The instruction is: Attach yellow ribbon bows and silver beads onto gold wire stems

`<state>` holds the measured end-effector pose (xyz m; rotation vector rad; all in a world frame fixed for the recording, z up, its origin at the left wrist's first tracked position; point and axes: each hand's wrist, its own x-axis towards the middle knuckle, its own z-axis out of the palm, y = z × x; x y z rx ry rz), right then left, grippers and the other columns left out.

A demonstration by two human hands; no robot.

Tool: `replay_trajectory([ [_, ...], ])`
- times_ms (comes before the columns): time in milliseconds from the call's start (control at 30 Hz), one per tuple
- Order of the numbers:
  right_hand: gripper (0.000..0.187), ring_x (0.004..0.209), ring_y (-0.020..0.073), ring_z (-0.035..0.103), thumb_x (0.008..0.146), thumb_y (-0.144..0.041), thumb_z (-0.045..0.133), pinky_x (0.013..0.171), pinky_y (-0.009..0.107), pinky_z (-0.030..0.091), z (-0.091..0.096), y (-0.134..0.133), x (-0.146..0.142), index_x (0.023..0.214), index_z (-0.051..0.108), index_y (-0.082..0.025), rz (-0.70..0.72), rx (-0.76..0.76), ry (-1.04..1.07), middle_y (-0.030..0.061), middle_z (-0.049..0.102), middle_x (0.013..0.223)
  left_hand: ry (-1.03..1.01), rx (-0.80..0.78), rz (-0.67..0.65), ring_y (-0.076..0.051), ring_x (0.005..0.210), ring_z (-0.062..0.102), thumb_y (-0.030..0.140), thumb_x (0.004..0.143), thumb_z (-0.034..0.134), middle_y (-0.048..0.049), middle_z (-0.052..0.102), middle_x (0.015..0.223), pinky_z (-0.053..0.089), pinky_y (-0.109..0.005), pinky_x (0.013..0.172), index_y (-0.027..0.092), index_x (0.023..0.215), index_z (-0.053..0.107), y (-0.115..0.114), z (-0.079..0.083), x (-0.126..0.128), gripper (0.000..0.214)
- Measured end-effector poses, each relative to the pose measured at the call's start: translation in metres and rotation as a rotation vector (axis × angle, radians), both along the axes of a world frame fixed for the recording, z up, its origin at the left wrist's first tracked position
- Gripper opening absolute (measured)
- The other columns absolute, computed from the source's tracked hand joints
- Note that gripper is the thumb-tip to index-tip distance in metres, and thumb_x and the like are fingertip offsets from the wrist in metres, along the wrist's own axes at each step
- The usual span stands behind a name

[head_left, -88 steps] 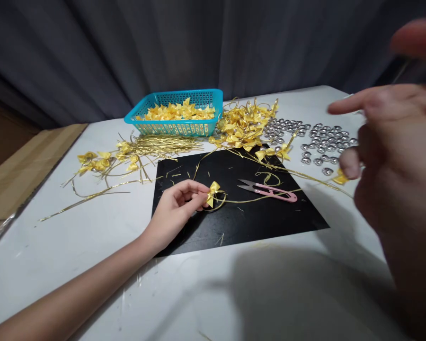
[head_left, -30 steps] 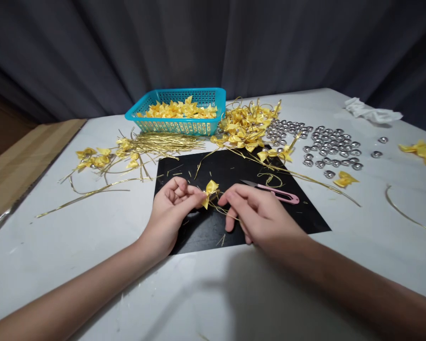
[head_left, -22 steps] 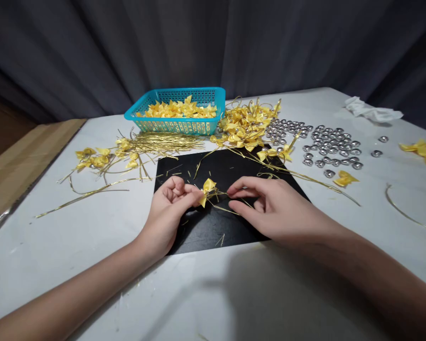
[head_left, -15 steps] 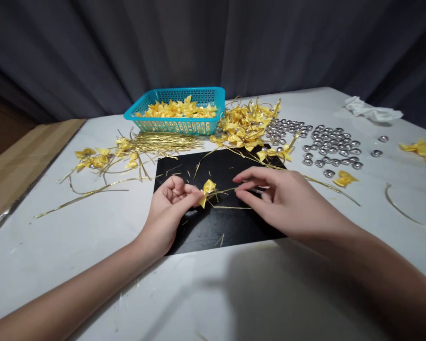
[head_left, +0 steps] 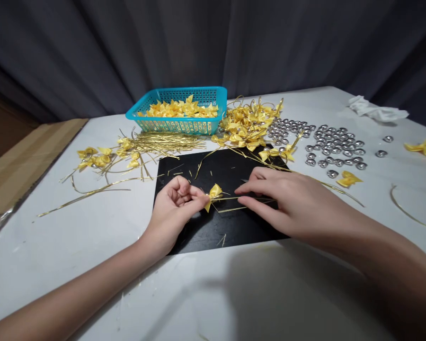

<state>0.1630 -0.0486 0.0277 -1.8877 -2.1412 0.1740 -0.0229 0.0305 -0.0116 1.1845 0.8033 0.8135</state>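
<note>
My left hand (head_left: 179,203) pinches a small yellow ribbon bow (head_left: 215,191) between thumb and forefinger, above a black mat (head_left: 199,239). Thin gold wire (head_left: 227,198) runs from the bow toward the right, and another strand slants below it. At its end, the thumb and forefinger of my right hand (head_left: 275,196) close on the wire. A small pointed grey tip (head_left: 244,180) shows behind my right forefinger; the rest of it is hidden by the hand. Wire clippings lie on the mat.
A blue basket (head_left: 177,124) of yellow bows stands at the back. Beside it lie a bundle of gold wires (head_left: 170,142), a heap of wired bows (head_left: 246,125) and many silver heart-shaped beads (head_left: 337,142). White tissue (head_left: 376,111) lies far right; cardboard (head_left: 28,156) is at left.
The bow in my left hand has shifted slightly right and turned. My right fingertips have come down a little onto the wire, and the pointed grey tip now shows behind them.
</note>
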Motion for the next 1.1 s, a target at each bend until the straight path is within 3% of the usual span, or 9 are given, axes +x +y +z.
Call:
replay_trajectory([
  [233, 0.018, 0.073, 0.0124, 0.058, 0.089, -0.019, 0.046, 0.059, 0.023, 0.038, 0.004, -0.003, 0.000, 0.085, 0.063, -0.017, 0.099, 0.220, 0.092, 0.0035, 0.062, 0.089, 0.073, 0.043, -0.060, -0.003, 0.054, 0.050, 0.006, 0.065, 0.067, 0.0073, 0.060, 0.060, 0.041, -0.012, 0.053, 0.019, 0.065, 0.031, -0.003, 0.002, 0.003, 0.038],
  [367, 0.015, 0.065, 0.0102, 0.056, 0.089, -0.016, 0.047, 0.057, 0.022, 0.036, 0.004, -0.005, -0.005, 0.087, 0.062, -0.016, 0.225, 0.238, 0.142, 0.0004, 0.062, 0.077, 0.128, 0.063, -0.166, -0.002, 0.051, 0.047, 0.005, 0.065, 0.065, 0.0081, 0.057, 0.060, 0.038, -0.012, 0.049, 0.019, 0.066, 0.031, -0.007, 0.005, 0.004, 0.037],
  [533, 0.014, 0.059, 0.0084, 0.052, 0.088, -0.013, 0.050, 0.052, 0.021, 0.032, -0.002, -0.004, -0.012, 0.083, 0.063, -0.013, 0.298, 0.299, 0.166, 0.0004, 0.059, 0.072, 0.166, 0.101, -0.341, -0.002, 0.052, 0.048, 0.004, 0.067, 0.063, 0.0075, 0.057, 0.062, 0.039, -0.013, 0.050, 0.020, 0.066, 0.031, -0.012, 0.005, 0.003, 0.036],
  [667, 0.015, 0.057, 0.0076, 0.049, 0.087, -0.012, 0.050, 0.051, 0.019, 0.032, -0.008, -0.001, -0.015, 0.082, 0.064, -0.014, 0.319, 0.264, 0.201, 0.0002, 0.058, 0.070, 0.198, 0.137, -0.419, -0.003, 0.054, 0.049, 0.001, 0.066, 0.062, 0.0078, 0.056, 0.063, 0.040, -0.013, 0.052, 0.020, 0.067, 0.031, -0.015, 0.007, 0.002, 0.036],
  [900, 0.017, 0.062, 0.0099, 0.055, 0.088, -0.014, 0.050, 0.056, 0.020, 0.038, -0.020, 0.006, -0.013, 0.085, 0.066, -0.011, 0.229, 0.252, 0.225, 0.0039, 0.063, 0.073, 0.161, 0.090, -0.436, -0.004, 0.054, 0.050, 0.003, 0.069, 0.062, 0.0075, 0.058, 0.064, 0.041, -0.015, 0.054, 0.020, 0.069, 0.030, -0.013, 0.006, 0.001, 0.036],
  [1100, 0.010, 0.062, 0.0103, 0.058, 0.085, -0.015, 0.056, 0.054, 0.020, 0.040, -0.016, 0.004, -0.008, 0.083, 0.066, -0.014, 0.163, 0.370, 0.196, 0.0032, 0.067, 0.073, 0.053, 0.014, -0.277, -0.002, 0.051, 0.047, 0.007, 0.070, 0.063, 0.0079, 0.058, 0.062, 0.039, -0.013, 0.052, 0.020, 0.070, 0.029, -0.006, 0.004, 0.001, 0.036],
])
